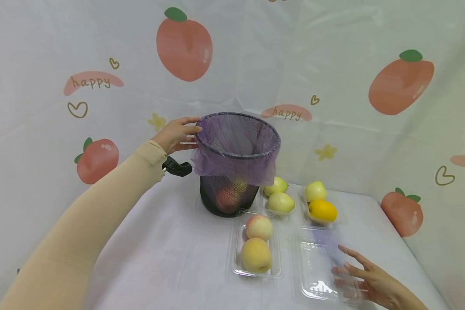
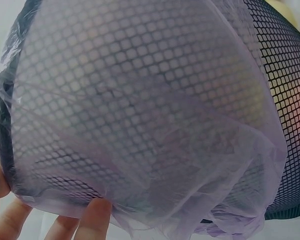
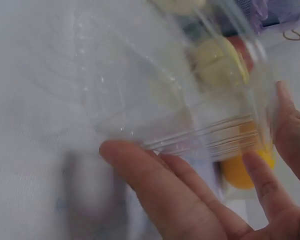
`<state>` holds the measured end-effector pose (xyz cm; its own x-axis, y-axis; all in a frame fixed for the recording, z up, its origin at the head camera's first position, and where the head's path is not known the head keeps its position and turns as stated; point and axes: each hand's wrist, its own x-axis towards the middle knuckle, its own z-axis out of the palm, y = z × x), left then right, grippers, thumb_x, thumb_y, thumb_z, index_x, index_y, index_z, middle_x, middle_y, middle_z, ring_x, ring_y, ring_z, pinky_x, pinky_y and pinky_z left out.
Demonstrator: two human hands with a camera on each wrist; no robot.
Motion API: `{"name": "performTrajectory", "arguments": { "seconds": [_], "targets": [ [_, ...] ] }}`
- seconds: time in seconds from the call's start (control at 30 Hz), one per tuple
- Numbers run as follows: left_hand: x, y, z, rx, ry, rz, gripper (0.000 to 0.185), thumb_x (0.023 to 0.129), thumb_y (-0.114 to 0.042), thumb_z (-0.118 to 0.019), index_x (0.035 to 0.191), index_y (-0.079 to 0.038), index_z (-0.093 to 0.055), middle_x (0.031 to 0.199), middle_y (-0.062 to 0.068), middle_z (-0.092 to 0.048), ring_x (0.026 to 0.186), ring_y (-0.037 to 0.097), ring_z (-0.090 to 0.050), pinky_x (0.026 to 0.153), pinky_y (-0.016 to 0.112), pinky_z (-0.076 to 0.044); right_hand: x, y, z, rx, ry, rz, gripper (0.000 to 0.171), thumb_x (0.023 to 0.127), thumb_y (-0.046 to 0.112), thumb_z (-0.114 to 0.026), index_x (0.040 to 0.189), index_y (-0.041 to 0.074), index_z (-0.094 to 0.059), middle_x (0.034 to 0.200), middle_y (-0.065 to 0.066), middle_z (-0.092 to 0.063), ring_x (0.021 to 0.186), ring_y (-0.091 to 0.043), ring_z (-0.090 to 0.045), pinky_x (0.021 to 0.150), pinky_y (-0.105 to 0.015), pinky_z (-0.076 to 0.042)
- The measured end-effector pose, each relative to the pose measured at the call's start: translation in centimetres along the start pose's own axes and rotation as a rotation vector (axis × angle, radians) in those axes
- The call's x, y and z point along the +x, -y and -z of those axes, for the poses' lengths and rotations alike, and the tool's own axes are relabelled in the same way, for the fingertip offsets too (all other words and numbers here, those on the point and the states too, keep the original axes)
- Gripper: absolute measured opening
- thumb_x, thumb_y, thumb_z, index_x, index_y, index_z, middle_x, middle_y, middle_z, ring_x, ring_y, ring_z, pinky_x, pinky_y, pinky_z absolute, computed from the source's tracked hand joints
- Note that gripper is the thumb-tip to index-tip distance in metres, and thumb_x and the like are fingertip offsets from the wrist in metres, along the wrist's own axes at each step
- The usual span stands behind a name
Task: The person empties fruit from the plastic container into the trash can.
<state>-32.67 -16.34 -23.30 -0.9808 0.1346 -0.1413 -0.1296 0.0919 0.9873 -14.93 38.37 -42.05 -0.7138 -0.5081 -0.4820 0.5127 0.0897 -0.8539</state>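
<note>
At the upper left side of a black mesh bin, my left hand touches the rim and the purple liner folded over it. The fingers lie fairly straight against the liner in the left wrist view. Through the mesh show a red fruit and something yellow. My right hand is at the right side of a clear plastic tray, fingers spread along its edge. The right wrist view is blurred, with the fingers right at the tray's wall.
A clear tray with two peaches stands in front of the bin. Behind it are two pale green fruits in another tray. Farther right sit a green fruit and an orange-yellow fruit. A printed cloth hangs behind.
</note>
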Motion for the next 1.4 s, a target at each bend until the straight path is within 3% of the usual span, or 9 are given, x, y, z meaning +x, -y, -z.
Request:
{"name": "performTrajectory", "arguments": {
  "seconds": [0.13, 0.4, 0.73, 1.0, 1.13, 1.4],
  "targets": [
    [0.0, 0.0, 0.0, -0.002, 0.005, -0.001, 0.056, 0.102, -0.016, -0.050, 0.153, -0.020, -0.030, 0.150, 0.015, -0.033, 0.129, 0.033, -0.044, 0.108, 0.041, -0.044, 0.2, -0.2, 0.1, -0.016, 0.031, 0.012, 0.040, 0.108, 0.024, -0.033, 0.120, 0.057, -0.053, 0.129, -0.001, -0.061, 0.115, -0.026, -0.062, 0.096, -0.045, -0.054],
    [0.1, 0.0, -0.1, 0.007, 0.001, 0.002, 0.056, 0.101, -0.018, -0.052, 0.153, -0.021, -0.031, 0.150, 0.015, -0.034, 0.128, 0.032, -0.045, 0.107, 0.041, -0.046, 0.6, -0.5, 0.1, -0.041, -0.041, -0.026, 0.034, 0.106, 0.025, -0.042, 0.114, 0.056, -0.054, 0.124, -0.001, -0.062, 0.113, -0.025, -0.063, 0.093, -0.043, -0.055],
    [0.1, 0.0, 0.0, 0.009, 0.002, 0.005, 0.056, 0.101, -0.019, -0.052, 0.153, -0.022, -0.031, 0.149, 0.015, -0.034, 0.130, 0.033, -0.045, 0.107, 0.041, -0.045, 0.8, -0.8, 0.0, -0.050, -0.114, -0.068, 0.039, 0.103, 0.026, -0.051, 0.136, 0.045, -0.045, 0.117, -0.002, -0.063, 0.110, -0.023, -0.063, 0.093, -0.042, -0.056],
    [0.2, -0.1, 0.0, 0.001, 0.000, 0.010, 0.056, 0.101, -0.017, -0.052, 0.153, -0.021, -0.030, 0.149, 0.016, -0.035, 0.130, 0.033, -0.045, 0.108, 0.041, -0.045, 0.8, -0.5, -0.1, -0.088, -0.133, -0.066, 0.032, 0.103, 0.028, -0.050, 0.125, 0.051, -0.052, 0.117, 0.000, -0.064, 0.107, -0.021, -0.063, 0.094, -0.044, -0.055],
    [0.1, -0.1, 0.0, -0.002, 0.000, 0.010, 0.056, 0.101, -0.017, -0.051, 0.153, -0.020, -0.030, 0.150, 0.015, -0.034, 0.131, 0.033, -0.044, 0.108, 0.041, -0.045, 0.6, -0.2, 0.1, -0.101, -0.136, -0.048, 0.030, 0.103, 0.028, -0.050, 0.126, 0.045, -0.055, 0.117, 0.003, -0.065, 0.106, -0.018, -0.062, 0.094, -0.042, -0.055],
    [0.1, -0.1, 0.0, -0.006, -0.003, 0.009, 0.056, 0.101, -0.017, -0.051, 0.153, -0.021, -0.030, 0.149, 0.015, -0.034, 0.130, 0.033, -0.044, 0.108, 0.041, -0.045, -0.4, 1.0, 1.1, -0.095, -0.026, 0.049, 0.036, 0.106, 0.019, -0.038, 0.114, 0.046, -0.061, 0.116, 0.011, -0.064, 0.107, -0.012, -0.063, 0.093, -0.033, -0.055]
  ]
}}
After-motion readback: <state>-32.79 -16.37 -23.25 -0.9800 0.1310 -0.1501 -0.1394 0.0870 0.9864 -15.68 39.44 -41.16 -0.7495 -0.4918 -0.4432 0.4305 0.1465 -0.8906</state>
